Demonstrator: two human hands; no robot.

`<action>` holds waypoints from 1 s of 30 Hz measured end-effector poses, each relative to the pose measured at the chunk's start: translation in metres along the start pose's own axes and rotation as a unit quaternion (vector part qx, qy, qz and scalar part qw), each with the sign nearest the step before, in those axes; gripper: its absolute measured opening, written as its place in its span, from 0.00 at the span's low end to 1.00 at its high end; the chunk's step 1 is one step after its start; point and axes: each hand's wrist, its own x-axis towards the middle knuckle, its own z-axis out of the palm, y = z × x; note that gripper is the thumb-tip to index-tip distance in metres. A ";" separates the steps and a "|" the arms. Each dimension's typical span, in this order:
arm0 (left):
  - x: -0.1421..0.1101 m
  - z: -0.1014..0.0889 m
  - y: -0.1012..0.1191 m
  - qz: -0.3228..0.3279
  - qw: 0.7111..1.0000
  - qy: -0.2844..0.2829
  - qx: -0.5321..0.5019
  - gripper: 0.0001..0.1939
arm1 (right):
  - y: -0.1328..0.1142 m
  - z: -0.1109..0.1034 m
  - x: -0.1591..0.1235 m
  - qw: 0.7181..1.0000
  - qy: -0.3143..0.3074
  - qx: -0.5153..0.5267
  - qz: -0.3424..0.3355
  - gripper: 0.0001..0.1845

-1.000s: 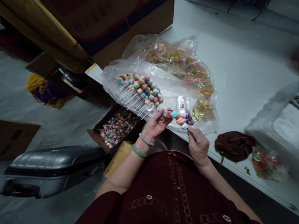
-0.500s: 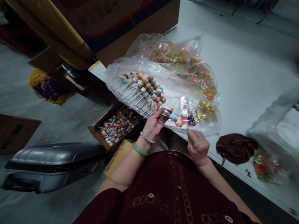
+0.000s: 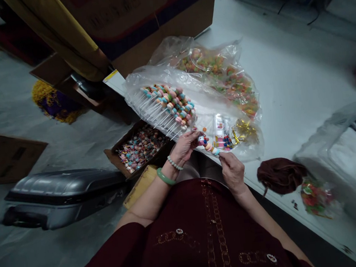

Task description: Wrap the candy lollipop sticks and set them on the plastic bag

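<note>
My left hand (image 3: 185,146) and my right hand (image 3: 232,169) both pinch a candy skewer (image 3: 208,144) of pastel rings, held over the near edge of the white table (image 3: 284,71). The left fingers close on its upper end, the right fingers on its lower end. Just beyond lies a clear plastic bag (image 3: 161,79) bearing a row of finished candy skewers (image 3: 169,103) with white sticks. A small packet with gold twist ties (image 3: 242,130) lies right of the skewer.
A second bag of orange-green candies (image 3: 226,80) lies farther back. On the floor at left stands an open cardboard box of wrapped candies (image 3: 140,148), beside a grey suitcase (image 3: 66,196). A brown cloth bundle (image 3: 280,175) and plastic bags (image 3: 342,153) are at right.
The skewer has tilted and drawn in closer between my hands; the right hand moved slightly left toward the left hand. The view shifted a little.
</note>
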 end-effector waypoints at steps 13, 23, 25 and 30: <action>0.001 -0.003 -0.006 -0.018 0.999 0.010 0.028 0.13 | -0.007 0.008 0.017 0.850 -0.137 0.325 0.392 0.13; -0.004 0.005 -0.017 0.003 1.000 0.016 0.015 0.17 | -0.001 0.022 0.007 0.999 -0.006 0.011 0.052 0.11; -0.004 0.007 -0.021 -0.001 1.000 0.020 -0.008 0.17 | -0.001 0.026 0.005 0.999 -0.014 -0.037 -0.004 0.13; -0.005 0.012 -0.031 -0.006 0.999 0.021 -0.034 0.15 | -0.007 0.034 0.013 0.984 -0.035 0.112 0.133 0.07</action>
